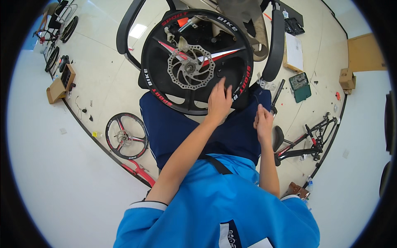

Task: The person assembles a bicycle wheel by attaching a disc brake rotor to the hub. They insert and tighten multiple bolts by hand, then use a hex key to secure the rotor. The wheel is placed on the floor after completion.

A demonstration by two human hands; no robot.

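Note:
A black three-spoke bicycle wheel [190, 108] with red and white markings lies flat in front of me, over a chair seat. At its hub sits a silver brake disc [175, 73] with a perforated rim. My left hand [220, 101] is over the wheel's near right part, its fingers apart and the tips close to small dark pieces [220, 72] beside the disc. Whether they touch is hard to see. My right hand [264, 122] is closed above my right thigh. A thin dark rod [257, 99] sticks up from its fingers; the rest is hidden in the grip.
Chair armrests [276, 45] flank the wheel. Tools with orange and metal parts [188, 24] lie at its far side. On the floor are another wheel [108, 134], a bicycle frame [308, 136], a green case [303, 93] and an open cardboard box [56, 91]. Far left, a person [43, 20] is near a bicycle.

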